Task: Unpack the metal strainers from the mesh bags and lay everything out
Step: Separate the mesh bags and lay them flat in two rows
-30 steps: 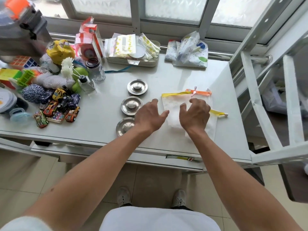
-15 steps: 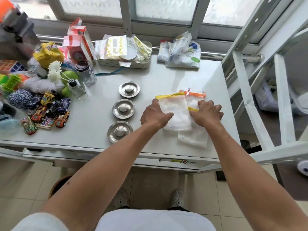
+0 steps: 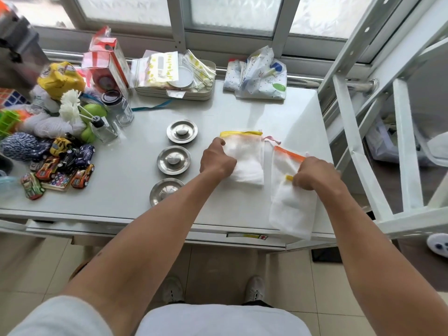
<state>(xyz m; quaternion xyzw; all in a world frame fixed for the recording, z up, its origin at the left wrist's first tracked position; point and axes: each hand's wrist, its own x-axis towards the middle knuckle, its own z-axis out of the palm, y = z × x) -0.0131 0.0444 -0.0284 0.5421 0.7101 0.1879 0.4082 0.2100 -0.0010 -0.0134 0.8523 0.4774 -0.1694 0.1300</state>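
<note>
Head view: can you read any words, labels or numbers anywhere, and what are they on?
None can be read.
Strainers: stamped marks, too small.
Zip bag: yellow print, blurred.
Yellow packet: round logo, blurred.
Sticker on the table edge: too small.
Red box: no clear text.

A home: toy cars (image 3: 60, 163) clutter a windowside table (image 3: 135, 190).

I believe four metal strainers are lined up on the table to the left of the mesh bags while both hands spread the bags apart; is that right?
Not quite: the head view shows three metal strainers, not four. The rest holds: they sit in a line left of the mesh bags, the left hand on the yellow-trimmed bag and the right hand on the orange-trimmed bag.
</note>
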